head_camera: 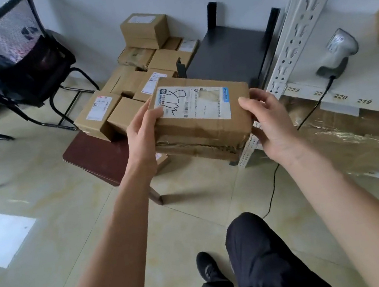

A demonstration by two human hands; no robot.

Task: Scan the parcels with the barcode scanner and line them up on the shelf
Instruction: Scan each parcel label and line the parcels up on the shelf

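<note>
The flat brown cardboard parcel with a white shipping label [203, 113] hangs in the air above the dark red tabletop's [94, 155] near right corner. The left hand [143, 136] and right hand [268, 124] each grip a short end. Its crumpled, taped front edge suggests a light, somewhat soft box, best held by the ends. The grey barcode scanner [337, 51] rests on the white metal shelf [360, 85].

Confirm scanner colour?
Scanner: silver-grey head, dark grey base, black cable. Head view, on the shelf.

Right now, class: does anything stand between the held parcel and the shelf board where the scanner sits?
Yes: the shelf's white slotted upright rises between the parcel, held by both hands, and the shelf board with the scanner.
</note>
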